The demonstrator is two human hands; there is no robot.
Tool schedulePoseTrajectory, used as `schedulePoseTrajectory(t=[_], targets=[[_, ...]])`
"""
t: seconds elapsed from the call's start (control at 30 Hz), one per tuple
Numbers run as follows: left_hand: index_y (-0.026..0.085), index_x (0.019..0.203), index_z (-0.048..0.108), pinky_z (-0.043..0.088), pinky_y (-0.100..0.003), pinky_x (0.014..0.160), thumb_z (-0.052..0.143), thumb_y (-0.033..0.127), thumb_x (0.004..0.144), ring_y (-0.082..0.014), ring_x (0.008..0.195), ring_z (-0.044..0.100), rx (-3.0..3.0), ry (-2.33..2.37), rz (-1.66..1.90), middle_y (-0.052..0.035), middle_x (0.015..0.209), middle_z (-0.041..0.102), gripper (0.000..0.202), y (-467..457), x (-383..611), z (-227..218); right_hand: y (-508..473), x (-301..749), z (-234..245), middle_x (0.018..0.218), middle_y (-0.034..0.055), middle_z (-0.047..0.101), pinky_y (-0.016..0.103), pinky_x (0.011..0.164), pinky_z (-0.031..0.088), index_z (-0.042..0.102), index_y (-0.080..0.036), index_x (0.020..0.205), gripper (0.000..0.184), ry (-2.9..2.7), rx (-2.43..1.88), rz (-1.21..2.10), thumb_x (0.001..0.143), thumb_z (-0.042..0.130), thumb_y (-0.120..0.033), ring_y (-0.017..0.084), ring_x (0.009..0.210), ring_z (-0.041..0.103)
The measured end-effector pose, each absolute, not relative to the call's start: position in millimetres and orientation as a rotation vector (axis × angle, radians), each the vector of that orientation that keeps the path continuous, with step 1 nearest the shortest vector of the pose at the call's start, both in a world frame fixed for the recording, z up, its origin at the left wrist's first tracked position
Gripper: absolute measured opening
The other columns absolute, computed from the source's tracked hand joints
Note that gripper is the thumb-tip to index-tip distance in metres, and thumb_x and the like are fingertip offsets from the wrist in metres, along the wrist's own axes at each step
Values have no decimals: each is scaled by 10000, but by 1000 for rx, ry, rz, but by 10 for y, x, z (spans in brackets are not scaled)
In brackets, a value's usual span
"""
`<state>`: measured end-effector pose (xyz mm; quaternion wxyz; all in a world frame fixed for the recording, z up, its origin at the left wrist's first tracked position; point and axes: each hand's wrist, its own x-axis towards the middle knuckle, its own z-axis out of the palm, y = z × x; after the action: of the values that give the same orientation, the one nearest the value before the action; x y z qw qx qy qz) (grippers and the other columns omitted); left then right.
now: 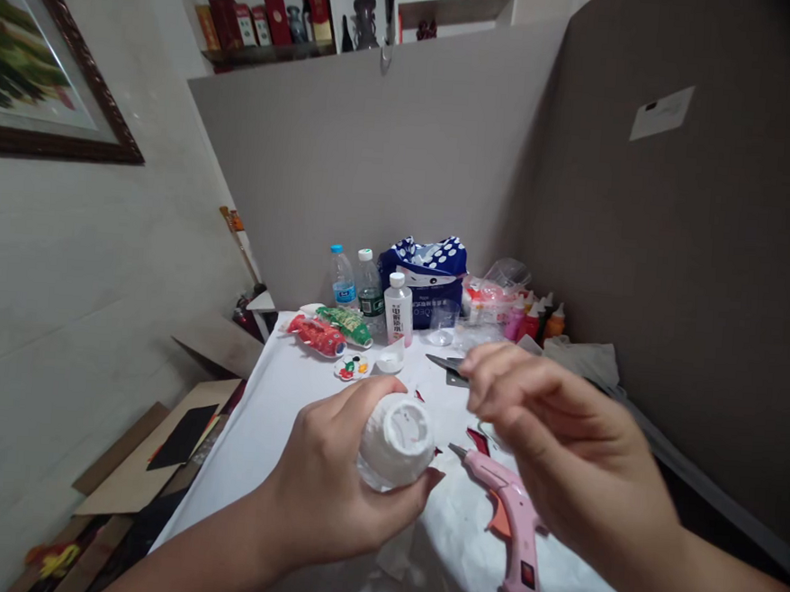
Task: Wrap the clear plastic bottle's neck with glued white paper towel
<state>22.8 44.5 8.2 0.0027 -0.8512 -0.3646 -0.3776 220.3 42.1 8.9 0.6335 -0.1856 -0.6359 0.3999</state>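
My left hand point(334, 481) is wrapped around a white, rounded vessel with a rough surface point(394, 445), its ringed base tilted up toward me. Raised to the right, my right hand point(553, 442) is slightly blurred, with loosely bent fingers and nothing visible in them. Beneath it on the white-covered table lies a pink hot glue gun point(514, 521) with an orange trigger, its nozzle aimed toward the vessel. A dark pointed blade point(441, 362) shows just beyond my right fingertips; its other end is hidden behind the hand. Small red scraps point(478, 442) lie near the nozzle.
Behind stand a white-capped bottle point(399, 310), more plastic bottles, a blue bag point(430, 276) and several paint bottles point(535, 319). Red and green crumpled wrapped pieces point(317, 334) lie at the left by a paint palette point(351, 367). Grey panels point(378, 150) enclose the table.
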Motion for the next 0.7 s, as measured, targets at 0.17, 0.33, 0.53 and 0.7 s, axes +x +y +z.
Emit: schedulePoseTrajectory(t=[0.17, 0.33, 0.53, 0.7], targets=[[184, 1096, 512, 551, -339, 749, 731, 330, 709, -232, 873, 680, -2627, -1081, -1175, -74, 992, 680, 468, 457, 234, 93, 424, 2305, 62, 632, -14, 553, 266, 603, 424, 627, -218, 709, 317, -1474, -580, 1057, 956, 550, -402, 133, 621, 509], [185, 1069, 511, 559, -335, 733, 695, 221, 668, -221, 843, 678, -2688, -1002, -1190, -65, 968, 670, 443, 449, 239, 111, 373, 2248, 82, 683, -1, 671, 249, 635, 486, 705, -220, 815, 178, -1574, -619, 905, 937, 586, -273, 135, 673, 627], [167, 1059, 509, 573, -364, 760, 673, 167, 601, -244, 858, 676, -2744, -872, -1262, -91, 986, 659, 486, 412, 216, 137, 362, 2237, 69, 696, -33, 719, 226, 587, 504, 728, -262, 767, 114, -1523, -696, 775, 769, 767, -154, 117, 612, 638], [163, 1071, 505, 578, -376, 797, 649, 104, 522, -216, 780, 660, -2844, -715, -1336, -62, 908, 640, 571, 404, 231, 121, 407, 2206, -24, 864, 7, 713, 292, 724, 521, 767, -300, 964, 270, -1667, -516, 846, 750, 792, -137, 161, 793, 642]])
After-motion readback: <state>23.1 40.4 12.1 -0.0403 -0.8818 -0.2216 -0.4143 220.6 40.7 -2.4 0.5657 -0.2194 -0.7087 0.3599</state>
